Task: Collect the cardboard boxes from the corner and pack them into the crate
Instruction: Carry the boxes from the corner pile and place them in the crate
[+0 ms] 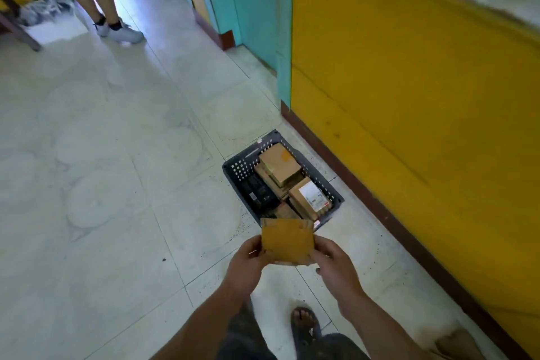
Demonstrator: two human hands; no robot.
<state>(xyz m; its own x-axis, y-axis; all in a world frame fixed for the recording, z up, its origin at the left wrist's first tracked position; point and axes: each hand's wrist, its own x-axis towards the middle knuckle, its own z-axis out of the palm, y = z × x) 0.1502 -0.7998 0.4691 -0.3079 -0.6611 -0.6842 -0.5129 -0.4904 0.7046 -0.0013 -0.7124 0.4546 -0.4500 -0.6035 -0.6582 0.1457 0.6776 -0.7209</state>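
A small flat cardboard box (287,240) is held between both hands in front of me, above the floor. My left hand (247,264) pinches its left edge and my right hand (336,266) pinches its right edge. Just beyond it on the floor stands a dark perforated crate (238,169) beside the yellow wall. Several cardboard boxes lie inside the crate, among them a brown one (280,165) on top and one with a white label (309,199). The held box hides the crate's near rim.
A yellow wall (409,96) with a dark skirting runs along the right, meeting a teal wall (257,9). Another person's legs and white shoes (119,31) stand at the far left doorway. My sandalled foot (305,324) is below. More cardboard (455,345) lies at the bottom right.
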